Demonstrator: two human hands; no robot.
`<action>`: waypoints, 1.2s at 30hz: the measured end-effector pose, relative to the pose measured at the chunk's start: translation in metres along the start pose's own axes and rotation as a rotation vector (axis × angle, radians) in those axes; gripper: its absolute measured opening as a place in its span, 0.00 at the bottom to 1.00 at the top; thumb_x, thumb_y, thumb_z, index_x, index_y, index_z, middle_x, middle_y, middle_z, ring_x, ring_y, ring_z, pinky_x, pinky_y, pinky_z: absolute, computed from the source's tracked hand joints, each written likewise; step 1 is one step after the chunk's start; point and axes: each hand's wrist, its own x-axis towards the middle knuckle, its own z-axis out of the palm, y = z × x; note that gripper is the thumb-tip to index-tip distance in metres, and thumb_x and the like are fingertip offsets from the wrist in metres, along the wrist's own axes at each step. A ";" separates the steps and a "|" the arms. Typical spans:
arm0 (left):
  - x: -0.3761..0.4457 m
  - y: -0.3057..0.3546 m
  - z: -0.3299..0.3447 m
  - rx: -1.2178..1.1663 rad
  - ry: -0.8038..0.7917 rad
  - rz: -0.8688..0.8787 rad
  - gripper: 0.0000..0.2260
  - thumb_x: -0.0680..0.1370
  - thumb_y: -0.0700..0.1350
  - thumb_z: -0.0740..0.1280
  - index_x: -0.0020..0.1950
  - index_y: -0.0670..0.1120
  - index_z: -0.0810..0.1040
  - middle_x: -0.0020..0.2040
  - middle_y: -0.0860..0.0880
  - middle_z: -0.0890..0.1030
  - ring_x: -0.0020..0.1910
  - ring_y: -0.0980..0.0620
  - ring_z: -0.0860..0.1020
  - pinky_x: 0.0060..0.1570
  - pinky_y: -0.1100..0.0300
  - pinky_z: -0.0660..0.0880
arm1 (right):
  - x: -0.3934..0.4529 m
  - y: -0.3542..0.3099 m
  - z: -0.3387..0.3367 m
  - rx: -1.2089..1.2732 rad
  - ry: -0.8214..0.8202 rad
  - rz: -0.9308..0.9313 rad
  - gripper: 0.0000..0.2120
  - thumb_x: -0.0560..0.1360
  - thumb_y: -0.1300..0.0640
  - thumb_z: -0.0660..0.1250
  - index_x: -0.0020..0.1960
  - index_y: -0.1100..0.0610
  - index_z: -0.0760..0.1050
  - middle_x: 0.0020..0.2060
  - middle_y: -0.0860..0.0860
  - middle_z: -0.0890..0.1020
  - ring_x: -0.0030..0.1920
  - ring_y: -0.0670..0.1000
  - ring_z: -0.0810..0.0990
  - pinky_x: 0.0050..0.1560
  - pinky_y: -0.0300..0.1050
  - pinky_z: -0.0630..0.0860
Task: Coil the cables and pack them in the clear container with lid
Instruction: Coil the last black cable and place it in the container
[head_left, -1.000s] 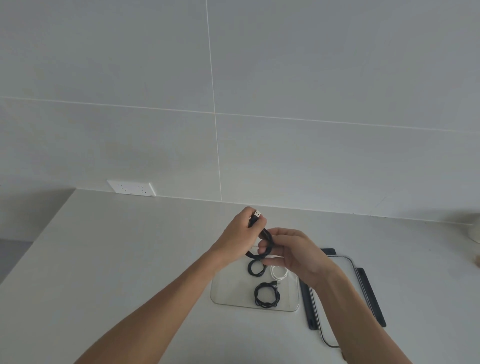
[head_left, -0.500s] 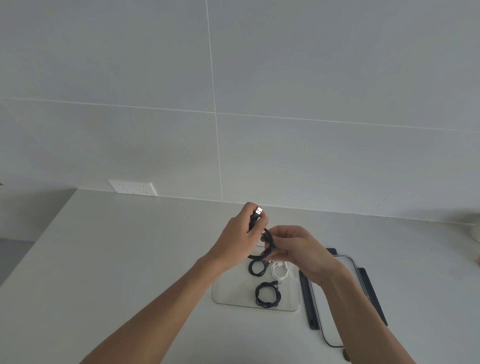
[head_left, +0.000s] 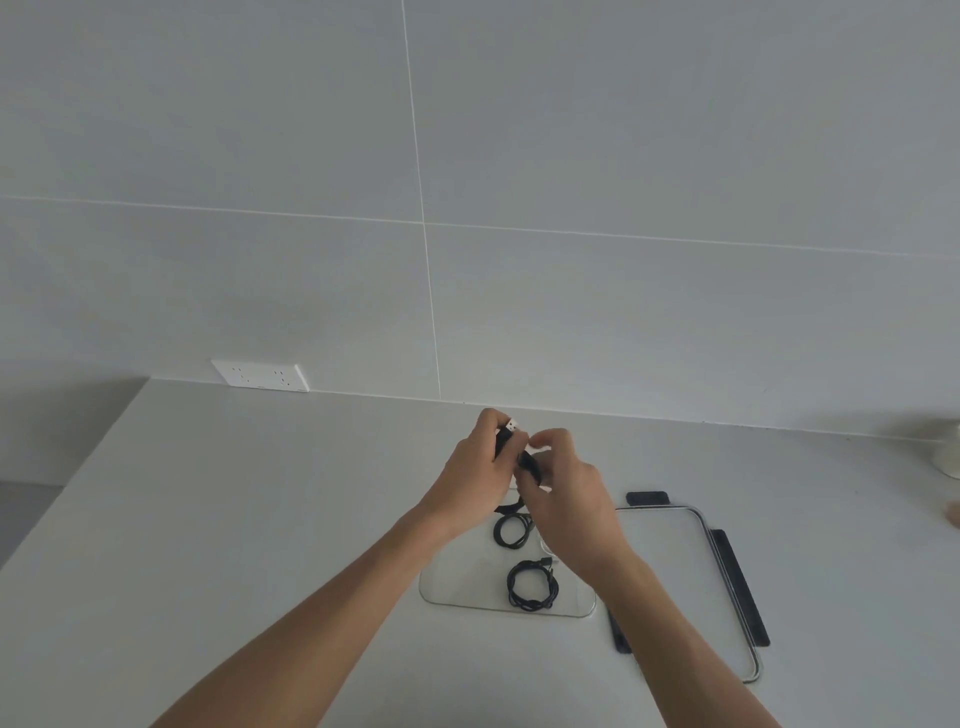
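Both hands, left (head_left: 475, 470) and right (head_left: 563, 486), pinch a black cable (head_left: 530, 462) above the container (head_left: 467, 577); a loosened pinch could let the coil spring open.

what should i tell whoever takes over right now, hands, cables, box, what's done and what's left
Left hand grips the black USB cable near its metal plug, above the clear plastic container.
Right hand pinches the same cable, winding it.
Done: two coiled black cables lie in the container, a smaller far one and a larger near one.
The clear lid with black clips lies off, right of the container.
Left: finish this coil, drop it in, fit the lid.
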 end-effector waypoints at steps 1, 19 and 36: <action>-0.001 -0.001 0.001 0.004 0.003 -0.017 0.09 0.85 0.52 0.59 0.56 0.46 0.70 0.38 0.54 0.77 0.29 0.60 0.70 0.34 0.65 0.69 | -0.001 0.001 0.002 -0.055 0.032 -0.027 0.06 0.82 0.58 0.65 0.57 0.54 0.69 0.42 0.50 0.86 0.45 0.58 0.84 0.44 0.57 0.80; -0.005 -0.020 0.001 -0.155 -0.127 -0.097 0.11 0.83 0.41 0.58 0.53 0.45 0.80 0.35 0.52 0.74 0.34 0.55 0.70 0.38 0.63 0.69 | 0.001 0.005 0.013 0.599 0.064 0.344 0.07 0.79 0.58 0.69 0.55 0.56 0.75 0.46 0.56 0.87 0.37 0.54 0.86 0.53 0.63 0.82; 0.008 -0.049 -0.016 -0.022 -0.134 -0.160 0.20 0.78 0.40 0.68 0.69 0.50 0.73 0.52 0.51 0.85 0.53 0.53 0.83 0.56 0.60 0.76 | 0.004 0.033 0.023 0.719 -0.030 0.484 0.10 0.77 0.66 0.70 0.58 0.64 0.75 0.50 0.65 0.85 0.45 0.59 0.89 0.48 0.56 0.85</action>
